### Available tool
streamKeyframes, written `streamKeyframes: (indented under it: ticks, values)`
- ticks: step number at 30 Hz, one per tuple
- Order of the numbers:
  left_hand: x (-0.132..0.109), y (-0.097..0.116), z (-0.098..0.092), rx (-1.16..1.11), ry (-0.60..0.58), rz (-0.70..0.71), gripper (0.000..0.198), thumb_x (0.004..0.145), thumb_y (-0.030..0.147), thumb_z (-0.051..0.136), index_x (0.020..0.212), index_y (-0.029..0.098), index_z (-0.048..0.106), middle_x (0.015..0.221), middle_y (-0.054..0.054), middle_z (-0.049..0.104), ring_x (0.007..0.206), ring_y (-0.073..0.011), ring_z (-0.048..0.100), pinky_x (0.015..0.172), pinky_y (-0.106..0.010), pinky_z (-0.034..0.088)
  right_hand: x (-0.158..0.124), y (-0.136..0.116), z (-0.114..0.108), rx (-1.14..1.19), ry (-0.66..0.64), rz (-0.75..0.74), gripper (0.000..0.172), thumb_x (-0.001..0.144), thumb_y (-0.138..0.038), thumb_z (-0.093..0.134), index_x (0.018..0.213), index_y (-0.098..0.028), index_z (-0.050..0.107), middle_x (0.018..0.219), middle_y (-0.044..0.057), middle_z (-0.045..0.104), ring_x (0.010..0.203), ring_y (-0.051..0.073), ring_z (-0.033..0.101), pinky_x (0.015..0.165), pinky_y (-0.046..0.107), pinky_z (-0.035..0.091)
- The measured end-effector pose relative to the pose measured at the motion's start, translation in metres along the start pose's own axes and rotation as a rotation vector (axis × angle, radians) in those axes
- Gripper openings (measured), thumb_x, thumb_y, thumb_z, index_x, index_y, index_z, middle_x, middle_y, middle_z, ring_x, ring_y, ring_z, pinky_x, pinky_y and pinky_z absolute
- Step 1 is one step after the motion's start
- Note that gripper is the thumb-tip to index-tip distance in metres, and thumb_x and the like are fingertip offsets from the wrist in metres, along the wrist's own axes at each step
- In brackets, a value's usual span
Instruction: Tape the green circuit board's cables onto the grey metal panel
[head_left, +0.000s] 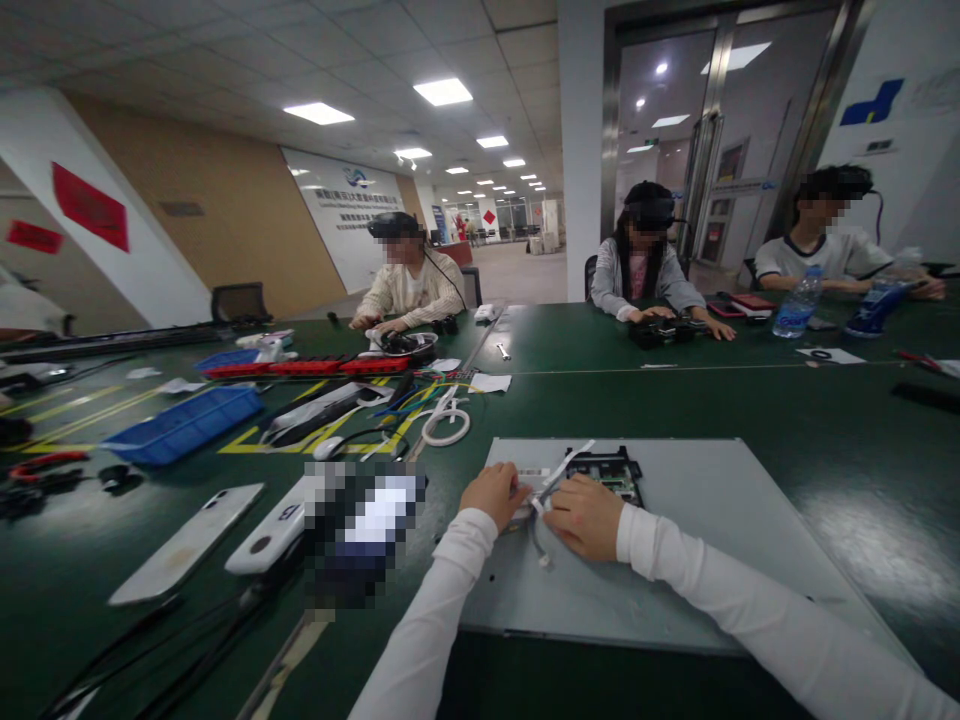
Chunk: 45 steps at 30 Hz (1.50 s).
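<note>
A grey panel (675, 590) lies on the green table in front of me. Near its back left part sits a dark circuit assembly (626, 478), partly covered by my right hand. My left hand (495, 495) has its fingers bent at a pale cable bundle (541, 540) with a connector at its lower end. My right hand (586, 515) is closed at the other side of the same bundle. A white strip (568, 462) sticks up between the hands. The fingertips are small, and what exactly each one pinches is unclear.
On the left are a white phone (187, 543), a white device (281, 525), a blurred lit screen (382, 515) and a blue tray (184, 425). A coiled white cable (445, 428) lies beyond the panel. Three people sit across the table (720, 400); bottles stand at the right.
</note>
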<state>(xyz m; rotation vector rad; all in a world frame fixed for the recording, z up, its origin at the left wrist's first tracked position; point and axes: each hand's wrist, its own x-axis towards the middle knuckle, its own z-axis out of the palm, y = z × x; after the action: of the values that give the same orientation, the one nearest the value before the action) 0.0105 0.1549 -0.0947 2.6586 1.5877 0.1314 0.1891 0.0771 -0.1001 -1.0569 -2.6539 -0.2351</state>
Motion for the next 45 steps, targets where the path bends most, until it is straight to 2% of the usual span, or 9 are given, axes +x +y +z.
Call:
streamKeyframes:
  ticks: [11,25,45]
  values:
    - [0.002,-0.003,0.005,0.009,0.020,0.014,0.018,0.077,0.037,0.049,0.078,0.019,0.050,0.082,-0.004,0.055,0.082,-0.0170,0.053,0.070,-0.025,0.038,0.000,0.000,-0.001,0.014,-0.016,0.003,0.018,0.079,-0.024,0.043,0.085,-0.015,0.058,0.079,0.007,0.055,0.081,0.019,0.043,0.069,0.033,0.028]
    - [0.003,-0.006,0.008,0.020,0.041,0.041,0.019,0.077,0.038,0.049,0.078,0.019,0.050,0.081,-0.003,0.055,0.080,-0.0168,0.052,0.068,-0.025,0.038,0.001,0.000,-0.001,0.023,-0.015,0.014,0.016,0.079,-0.025,0.043,0.077,-0.015,0.056,0.079,0.006,0.055,0.080,0.018,0.042,0.069,0.032,0.027]
    - [0.002,-0.005,0.006,0.031,0.030,0.035,0.018,0.077,0.037,0.048,0.078,0.019,0.050,0.081,-0.003,0.055,0.080,-0.0169,0.052,0.068,-0.025,0.037,0.000,0.001,-0.003,0.033,-0.033,0.007,0.023,0.078,-0.036,0.044,0.077,-0.016,0.056,0.080,0.005,0.054,0.080,0.019,0.042,0.069,0.033,0.026]
